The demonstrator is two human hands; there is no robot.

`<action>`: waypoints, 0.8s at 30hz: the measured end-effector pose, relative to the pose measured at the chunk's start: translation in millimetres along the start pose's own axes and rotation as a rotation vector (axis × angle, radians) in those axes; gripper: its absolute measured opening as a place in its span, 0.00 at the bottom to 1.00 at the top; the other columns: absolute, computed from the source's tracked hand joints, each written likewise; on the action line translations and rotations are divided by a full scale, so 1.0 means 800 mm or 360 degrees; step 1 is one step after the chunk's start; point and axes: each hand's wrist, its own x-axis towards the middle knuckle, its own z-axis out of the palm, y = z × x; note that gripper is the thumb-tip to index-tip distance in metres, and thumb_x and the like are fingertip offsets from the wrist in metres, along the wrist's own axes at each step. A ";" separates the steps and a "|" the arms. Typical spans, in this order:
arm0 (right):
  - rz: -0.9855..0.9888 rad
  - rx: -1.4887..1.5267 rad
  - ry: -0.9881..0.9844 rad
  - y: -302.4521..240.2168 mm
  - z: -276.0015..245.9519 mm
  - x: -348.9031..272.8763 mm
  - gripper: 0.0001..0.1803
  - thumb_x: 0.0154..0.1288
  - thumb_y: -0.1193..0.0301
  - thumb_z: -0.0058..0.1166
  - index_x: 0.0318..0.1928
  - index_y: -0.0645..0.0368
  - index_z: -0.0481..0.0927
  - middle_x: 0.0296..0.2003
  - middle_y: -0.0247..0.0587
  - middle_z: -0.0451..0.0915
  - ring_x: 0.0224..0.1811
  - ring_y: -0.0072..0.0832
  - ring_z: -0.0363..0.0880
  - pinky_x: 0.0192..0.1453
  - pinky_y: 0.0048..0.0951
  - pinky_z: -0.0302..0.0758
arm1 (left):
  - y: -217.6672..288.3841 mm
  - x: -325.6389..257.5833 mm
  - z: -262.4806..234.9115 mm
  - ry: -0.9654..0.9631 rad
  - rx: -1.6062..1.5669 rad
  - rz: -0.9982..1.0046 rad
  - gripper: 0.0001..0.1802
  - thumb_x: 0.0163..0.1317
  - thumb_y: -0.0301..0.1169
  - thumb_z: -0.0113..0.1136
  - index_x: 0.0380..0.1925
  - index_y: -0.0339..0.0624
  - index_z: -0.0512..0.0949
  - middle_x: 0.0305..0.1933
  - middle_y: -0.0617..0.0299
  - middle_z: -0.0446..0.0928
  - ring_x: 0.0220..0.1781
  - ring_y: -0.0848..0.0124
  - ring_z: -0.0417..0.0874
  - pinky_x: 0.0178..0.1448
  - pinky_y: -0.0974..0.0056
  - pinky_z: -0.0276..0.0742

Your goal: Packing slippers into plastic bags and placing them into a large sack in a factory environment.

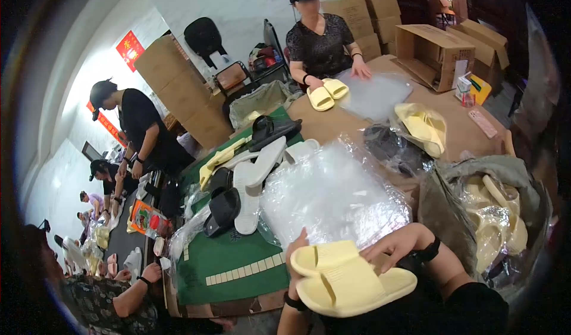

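The near part of the table is covered by a green mat (244, 288), beside which clear plastic bags (336, 192) are spread. In front of the bags, a pair of yellow slippers (355, 282) is held between the hands, toe ends turned left. The heel end of the rear slipper is touched by the bent fingers of the right hand (403, 241); whether it is pinched cannot be told. The toe ends are flanked by the left hand (292, 265), whose closure is hidden behind them.
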 end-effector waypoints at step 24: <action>0.0617 -0.1538 0.1252 0.032 0.016 0.009 0.25 0.57 0.61 0.55 0.52 0.60 0.68 0.51 0.57 0.67 0.50 0.49 0.69 0.49 0.44 0.69 | 0.078 -0.036 0.040 -0.0005 0.0440 0.0652 0.12 0.58 0.26 0.56 0.42 0.46 0.81 0.58 0.53 0.70 0.65 0.50 0.61 0.66 0.54 0.58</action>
